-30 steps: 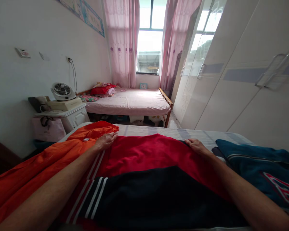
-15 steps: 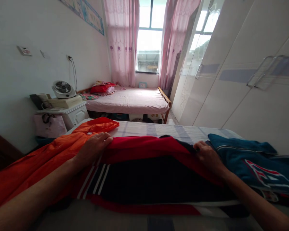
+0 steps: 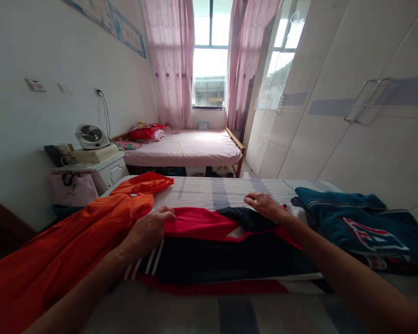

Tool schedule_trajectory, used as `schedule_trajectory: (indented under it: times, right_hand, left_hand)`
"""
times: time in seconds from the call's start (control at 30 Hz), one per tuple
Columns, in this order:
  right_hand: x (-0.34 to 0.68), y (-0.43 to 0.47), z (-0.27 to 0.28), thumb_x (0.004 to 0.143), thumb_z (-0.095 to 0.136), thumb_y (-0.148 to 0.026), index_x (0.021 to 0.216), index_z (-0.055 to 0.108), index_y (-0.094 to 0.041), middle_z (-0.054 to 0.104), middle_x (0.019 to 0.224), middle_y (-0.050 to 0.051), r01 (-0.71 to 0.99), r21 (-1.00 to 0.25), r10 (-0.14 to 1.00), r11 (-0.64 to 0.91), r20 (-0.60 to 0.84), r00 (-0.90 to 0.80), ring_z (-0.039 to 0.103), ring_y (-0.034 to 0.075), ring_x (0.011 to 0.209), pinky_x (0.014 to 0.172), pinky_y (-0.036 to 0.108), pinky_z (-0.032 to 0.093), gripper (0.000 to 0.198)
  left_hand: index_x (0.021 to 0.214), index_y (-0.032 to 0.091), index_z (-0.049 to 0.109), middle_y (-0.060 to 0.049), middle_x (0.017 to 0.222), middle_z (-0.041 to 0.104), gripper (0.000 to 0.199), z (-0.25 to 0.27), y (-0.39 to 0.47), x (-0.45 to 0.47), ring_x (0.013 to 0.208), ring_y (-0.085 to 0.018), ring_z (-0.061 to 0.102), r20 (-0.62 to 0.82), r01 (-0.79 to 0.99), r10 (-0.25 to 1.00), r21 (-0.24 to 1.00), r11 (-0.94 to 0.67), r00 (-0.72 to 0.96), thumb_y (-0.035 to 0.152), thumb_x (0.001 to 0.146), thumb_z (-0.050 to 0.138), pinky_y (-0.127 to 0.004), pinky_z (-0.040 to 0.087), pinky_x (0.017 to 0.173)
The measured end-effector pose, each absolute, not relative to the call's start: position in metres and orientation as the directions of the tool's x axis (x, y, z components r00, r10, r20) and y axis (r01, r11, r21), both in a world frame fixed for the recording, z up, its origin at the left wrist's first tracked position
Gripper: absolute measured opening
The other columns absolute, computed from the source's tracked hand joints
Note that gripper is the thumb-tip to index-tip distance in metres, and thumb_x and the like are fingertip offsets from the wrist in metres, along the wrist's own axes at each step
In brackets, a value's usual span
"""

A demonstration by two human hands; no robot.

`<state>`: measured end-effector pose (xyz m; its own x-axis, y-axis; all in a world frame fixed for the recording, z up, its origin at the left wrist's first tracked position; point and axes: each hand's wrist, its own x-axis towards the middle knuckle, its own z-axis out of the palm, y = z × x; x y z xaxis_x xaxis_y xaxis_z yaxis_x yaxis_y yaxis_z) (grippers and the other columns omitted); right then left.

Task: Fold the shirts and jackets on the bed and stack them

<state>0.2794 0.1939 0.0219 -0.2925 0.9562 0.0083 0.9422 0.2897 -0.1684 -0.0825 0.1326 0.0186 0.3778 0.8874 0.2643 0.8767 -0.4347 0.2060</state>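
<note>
A red and navy garment (image 3: 209,260) with white stripes lies folded across the bed in front of me; I cannot tell whether it is a jacket or trousers. My left hand (image 3: 151,230) is closed on its red far edge at the left end. Over the garment's far right part is my right hand (image 3: 264,205), its fingers stretched out to the left, apart from the cloth or barely at it. Below those fingers a navy piece (image 3: 242,218) is folded over. An orange jacket (image 3: 87,222) spreads out beneath and beside my left forearm. To the right lies a folded teal garment (image 3: 365,222) with a letter patch.
The near bed has a striped white sheet (image 3: 195,190). Beyond stands another bed with a pink sheet (image 3: 191,146). A bedside cabinet (image 3: 107,169) with a fan (image 3: 91,136) is at the left; a white wardrobe (image 3: 334,93) lines the right wall.
My right hand has let go of the garment's right edge and moved left over it. The navy part there has flopped over. My left hand still holds the red edge, slightly further right.
</note>
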Motion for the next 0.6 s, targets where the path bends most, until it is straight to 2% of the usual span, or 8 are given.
schedule_trajectory:
  times: [0.07, 0.13, 0.27, 0.4, 0.5, 0.6]
  right_hand:
    - [0.250, 0.209, 0.020, 0.090, 0.036, -0.038, 0.095, 0.071, -0.019, 0.070, 0.098, 0.007, 0.940, -0.201, 0.955, 0.275, -0.059, -0.292, 0.061, 0.018, 0.088, 0.073, 0.024, 0.041, 0.040]
    - [0.227, 0.220, 0.014, 0.084, 0.046, -0.045, 0.086, 0.073, -0.019, 0.071, 0.085, 0.007, 0.946, -0.209, 0.951, 0.248, -0.134, -0.278, 0.062, 0.018, 0.075, 0.064, 0.025, 0.041, 0.038]
    - [0.206, 0.227, 0.002, 0.069, 0.063, -0.031, 0.077, 0.073, -0.017, 0.071, 0.082, 0.009, 0.966, -0.175, 0.957, 0.190, -0.187, -0.222, 0.062, 0.021, 0.074, 0.060, 0.026, 0.039, 0.019]
    - [0.218, 0.222, 0.006, 0.074, 0.057, -0.025, 0.084, 0.071, -0.020, 0.071, 0.088, 0.007, 0.958, -0.211, 0.970, 0.193, -0.108, -0.219, 0.062, 0.018, 0.078, 0.064, 0.024, 0.039, 0.018]
    - [0.234, 0.216, 0.014, 0.084, 0.044, -0.025, 0.088, 0.069, -0.019, 0.070, 0.092, 0.006, 0.952, -0.251, 0.984, 0.176, 0.028, -0.175, 0.060, 0.015, 0.080, 0.069, 0.022, 0.039, 0.026]
    - [0.246, 0.212, 0.020, 0.087, 0.039, -0.023, 0.084, 0.067, -0.017, 0.070, 0.088, 0.007, 0.954, -0.272, 0.984, 0.128, 0.153, -0.088, 0.060, 0.015, 0.080, 0.071, 0.023, 0.038, 0.029]
  left_hand:
    - [0.120, 0.022, 0.060, -0.007, 0.132, 0.054, 0.040, 0.008, 0.126, -0.065, 0.119, -0.020, 0.053, 0.302, 0.893, 0.886, 0.176, -0.414, 0.351, 0.021, 0.089, 0.035, -0.035, 0.042, 0.099]
    - [0.131, 0.017, 0.052, -0.014, 0.140, 0.047, 0.047, -0.010, 0.122, -0.052, 0.131, -0.028, 0.040, 0.331, 0.931, 0.891, 0.085, -0.356, 0.311, 0.038, 0.091, 0.037, -0.046, 0.032, 0.107]
    - [0.135, 0.014, 0.047, -0.018, 0.141, 0.044, 0.057, -0.047, 0.118, -0.046, 0.132, -0.035, 0.037, 0.323, 0.963, 0.908, -0.042, -0.266, 0.265, 0.048, 0.089, 0.040, -0.056, 0.027, 0.106]
    - [0.136, 0.013, 0.046, -0.019, 0.141, 0.043, 0.059, -0.057, 0.117, -0.048, 0.132, -0.035, 0.037, 0.352, 0.966, 0.900, -0.070, -0.251, 0.259, 0.049, 0.089, 0.039, -0.057, 0.026, 0.106]
    - [0.136, 0.013, 0.045, -0.019, 0.141, 0.042, 0.060, -0.054, 0.116, -0.047, 0.132, -0.035, 0.038, 0.358, 0.966, 0.898, -0.057, -0.252, 0.256, 0.048, 0.089, 0.041, -0.057, 0.026, 0.105]
    - [0.137, 0.012, 0.044, -0.019, 0.142, 0.041, 0.061, -0.053, 0.116, -0.046, 0.132, -0.035, 0.037, 0.356, 0.967, 0.900, -0.045, -0.251, 0.250, 0.049, 0.088, 0.042, -0.057, 0.025, 0.105]
